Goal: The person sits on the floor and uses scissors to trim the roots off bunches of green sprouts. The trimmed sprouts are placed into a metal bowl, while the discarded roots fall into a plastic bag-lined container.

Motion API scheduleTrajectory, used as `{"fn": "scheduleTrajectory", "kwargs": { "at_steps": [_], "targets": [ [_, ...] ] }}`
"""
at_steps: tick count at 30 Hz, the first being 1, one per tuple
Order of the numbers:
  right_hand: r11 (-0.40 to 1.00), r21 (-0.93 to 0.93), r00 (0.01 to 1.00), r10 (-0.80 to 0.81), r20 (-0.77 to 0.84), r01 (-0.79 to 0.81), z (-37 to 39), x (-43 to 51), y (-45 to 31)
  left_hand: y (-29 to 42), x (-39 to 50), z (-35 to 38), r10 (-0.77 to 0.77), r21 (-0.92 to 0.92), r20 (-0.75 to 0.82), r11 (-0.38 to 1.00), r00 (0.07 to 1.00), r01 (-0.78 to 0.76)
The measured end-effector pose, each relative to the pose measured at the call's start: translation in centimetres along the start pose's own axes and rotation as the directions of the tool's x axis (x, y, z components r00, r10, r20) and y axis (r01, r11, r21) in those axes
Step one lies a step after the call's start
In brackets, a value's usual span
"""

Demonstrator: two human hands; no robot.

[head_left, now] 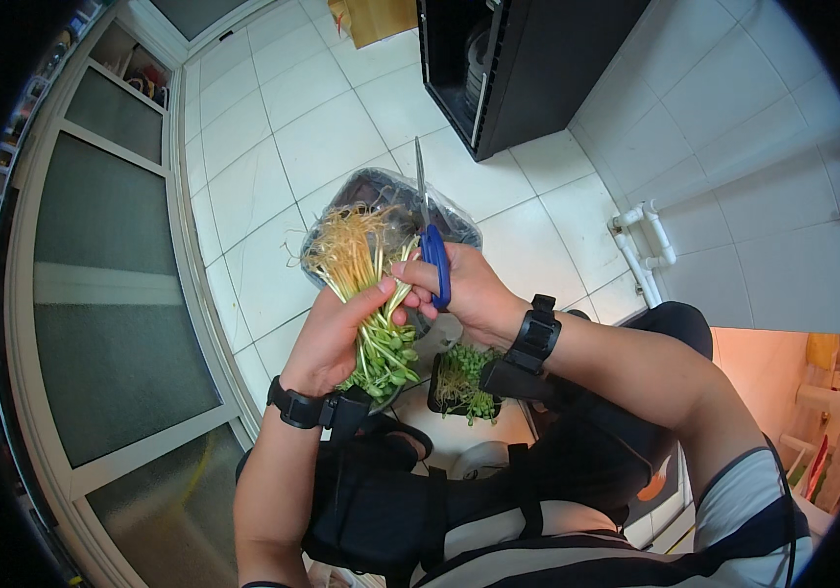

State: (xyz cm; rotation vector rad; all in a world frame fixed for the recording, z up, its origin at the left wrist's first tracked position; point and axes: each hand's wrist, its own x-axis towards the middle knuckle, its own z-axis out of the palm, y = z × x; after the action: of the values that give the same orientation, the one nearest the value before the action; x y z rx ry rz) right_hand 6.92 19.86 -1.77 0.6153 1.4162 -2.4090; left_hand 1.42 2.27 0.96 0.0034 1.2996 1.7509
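My left hand point(328, 342) grips a bunch of green sprouts point(383, 353), its tangled tan roots pointing away from me and its leaves towards me. Blue-handled scissors point(434, 264) hang on the fingers of my right hand point(467, 287), blades pointing away. Thumb and fingers of that hand also pinch some pale stems at the bunch's right side. Under the roots stands a bin point(456, 220) lined with a clear plastic bag; its inside is partly hidden. Close to my knees, a black tray point(434, 400) holds more sprouts.
White tiles point(309, 125) cover the floor. Sliding frosted-glass doors point(115, 294) run along the left. A black cabinet point(537, 66) stands ahead, with a cardboard box point(376, 18) beyond it. White pipes point(644, 242) come out by the tiled right wall.
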Motion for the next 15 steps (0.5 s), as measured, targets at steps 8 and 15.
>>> {"fn": "scheduleTrajectory", "kwargs": {
  "at_steps": [8, 15],
  "targets": [
    [0.993, -0.116, 0.997, 0.019, 0.076, -0.01, -0.7, 0.7, -0.5, 0.1, 0.5, -0.5, -0.042, 0.041, 0.01, 0.998, 0.999, 0.041],
    [0.984, -0.179, 0.999, 0.0, 0.032, 0.006, -0.9, 0.7, -1.5, 0.4, -0.1, -3.2, -0.083, -0.118, -0.153, 0.991, 0.985, 0.066]
  ]
}}
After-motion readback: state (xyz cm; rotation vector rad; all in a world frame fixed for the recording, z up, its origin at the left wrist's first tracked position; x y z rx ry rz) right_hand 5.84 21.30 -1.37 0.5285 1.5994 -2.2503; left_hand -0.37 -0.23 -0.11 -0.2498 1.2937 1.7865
